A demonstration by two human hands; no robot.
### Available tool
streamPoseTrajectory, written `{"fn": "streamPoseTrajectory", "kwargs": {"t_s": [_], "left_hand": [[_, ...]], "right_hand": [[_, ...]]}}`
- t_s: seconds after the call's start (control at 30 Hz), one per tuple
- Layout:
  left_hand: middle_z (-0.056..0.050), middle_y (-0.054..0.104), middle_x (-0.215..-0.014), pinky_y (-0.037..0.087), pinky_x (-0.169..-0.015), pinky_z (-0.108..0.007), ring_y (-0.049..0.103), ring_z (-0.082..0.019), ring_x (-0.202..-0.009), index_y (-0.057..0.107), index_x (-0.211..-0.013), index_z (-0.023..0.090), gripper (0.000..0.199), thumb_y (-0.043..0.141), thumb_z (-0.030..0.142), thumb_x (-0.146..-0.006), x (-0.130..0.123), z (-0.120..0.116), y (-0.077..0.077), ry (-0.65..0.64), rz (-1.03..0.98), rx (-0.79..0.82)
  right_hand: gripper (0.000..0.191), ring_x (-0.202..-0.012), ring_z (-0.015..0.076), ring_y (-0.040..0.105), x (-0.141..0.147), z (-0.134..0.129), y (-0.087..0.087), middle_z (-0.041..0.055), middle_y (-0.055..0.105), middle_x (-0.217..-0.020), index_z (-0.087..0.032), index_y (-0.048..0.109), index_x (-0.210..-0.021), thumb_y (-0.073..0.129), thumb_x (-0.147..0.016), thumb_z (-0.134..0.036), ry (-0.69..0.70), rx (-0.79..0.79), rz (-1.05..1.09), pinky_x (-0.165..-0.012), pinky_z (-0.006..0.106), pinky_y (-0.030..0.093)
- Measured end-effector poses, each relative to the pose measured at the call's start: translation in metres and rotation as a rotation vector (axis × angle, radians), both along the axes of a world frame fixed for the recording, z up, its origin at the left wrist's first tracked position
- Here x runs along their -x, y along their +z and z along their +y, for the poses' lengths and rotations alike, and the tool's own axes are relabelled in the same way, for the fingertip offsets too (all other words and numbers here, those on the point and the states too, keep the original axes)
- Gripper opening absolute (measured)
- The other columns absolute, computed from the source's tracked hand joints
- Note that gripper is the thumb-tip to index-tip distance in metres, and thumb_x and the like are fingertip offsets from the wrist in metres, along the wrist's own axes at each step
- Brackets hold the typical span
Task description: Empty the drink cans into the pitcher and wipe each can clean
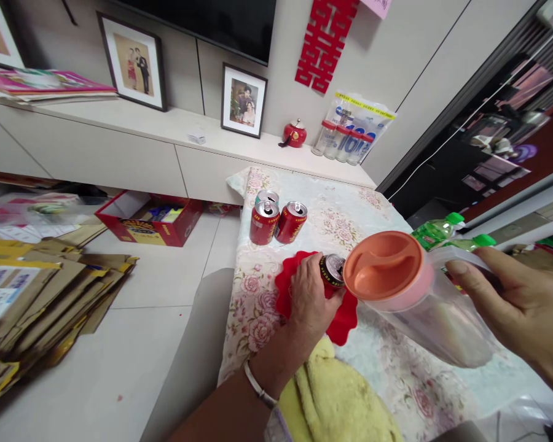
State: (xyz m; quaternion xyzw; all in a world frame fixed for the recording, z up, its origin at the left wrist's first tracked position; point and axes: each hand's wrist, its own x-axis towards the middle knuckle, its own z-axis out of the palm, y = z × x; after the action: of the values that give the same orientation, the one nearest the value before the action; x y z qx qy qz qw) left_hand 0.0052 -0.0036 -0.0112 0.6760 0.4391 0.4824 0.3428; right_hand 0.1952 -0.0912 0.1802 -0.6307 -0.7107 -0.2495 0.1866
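Note:
My left hand (311,294) is wrapped round a dark-topped drink can (332,270) over a red scalloped tray (345,322). In my right hand (511,294) is the handle of a clear plastic pitcher (442,325) with an orange lid (384,267). The pitcher is tilted towards the can, its lid edge right beside the can's top. Whether any liquid is flowing cannot be made out. Two opened red cans (264,222) (291,222) and a greenish-topped can (267,196) stand upright behind the tray.
A yellow cloth (345,399) lies at the near edge of the flowered tablecloth (258,276). Green-capped bottles (435,230) stand at the right. Behind are a white cabinet (188,138) with framed photos and glass jars (343,144). Flattened cardboard (50,294) and a red box (152,221) lie on the floor left.

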Motion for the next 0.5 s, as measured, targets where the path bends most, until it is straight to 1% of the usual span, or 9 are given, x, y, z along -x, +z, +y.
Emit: {"fn": "streamPoseTrajectory", "kwargs": {"t_s": [0.1,0.33,0.4,0.5], "left_hand": [[-0.016,0.069,-0.136,0.055,-0.11,-0.061,0.065,-0.038,-0.132,0.049,-0.138,0.021,0.072,0.086,0.015,-0.076,-0.0003,0.0001,0.0001,-0.003,0.003,0.001],[-0.016,0.069,-0.136,0.055,-0.109,-0.061,0.065,-0.038,-0.131,0.049,-0.138,0.021,0.074,0.087,0.015,-0.075,-0.0008,0.0,-0.0013,0.005,0.0,-0.014],[-0.015,0.069,-0.136,0.055,-0.109,-0.061,0.065,-0.038,-0.131,0.049,-0.139,0.021,0.074,0.087,0.015,-0.075,-0.0009,0.0,-0.0017,0.005,0.003,-0.014],[-0.015,0.069,-0.136,0.055,-0.109,-0.06,0.065,-0.037,-0.131,0.05,-0.139,0.022,0.073,0.086,0.015,-0.076,-0.0007,0.0001,-0.0017,0.005,0.006,-0.01]], "right_hand": [[0.059,-0.034,0.0096,0.036,-0.0004,0.0001,0.0002,-0.0077,0.034,-0.045,-0.026,0.044,-0.064,0.047,-0.106,-0.067,0.003,0.001,-0.013,-0.035,0.026,0.028],[0.059,-0.035,0.0097,0.034,-0.0014,-0.0007,-0.001,-0.0076,0.031,-0.046,-0.027,0.039,-0.063,0.047,-0.106,-0.066,-0.014,0.01,0.004,-0.037,0.027,0.028],[0.059,-0.035,0.0098,0.034,-0.0019,-0.0011,-0.0015,-0.0076,0.031,-0.046,-0.027,0.041,-0.063,0.047,-0.106,-0.067,-0.012,0.01,0.002,-0.037,0.027,0.028],[0.059,-0.035,0.0101,0.036,-0.0025,-0.002,-0.0019,-0.0075,0.034,-0.046,-0.026,0.048,-0.065,0.046,-0.106,-0.069,-0.022,0.012,-0.01,-0.037,0.027,0.03]]}}
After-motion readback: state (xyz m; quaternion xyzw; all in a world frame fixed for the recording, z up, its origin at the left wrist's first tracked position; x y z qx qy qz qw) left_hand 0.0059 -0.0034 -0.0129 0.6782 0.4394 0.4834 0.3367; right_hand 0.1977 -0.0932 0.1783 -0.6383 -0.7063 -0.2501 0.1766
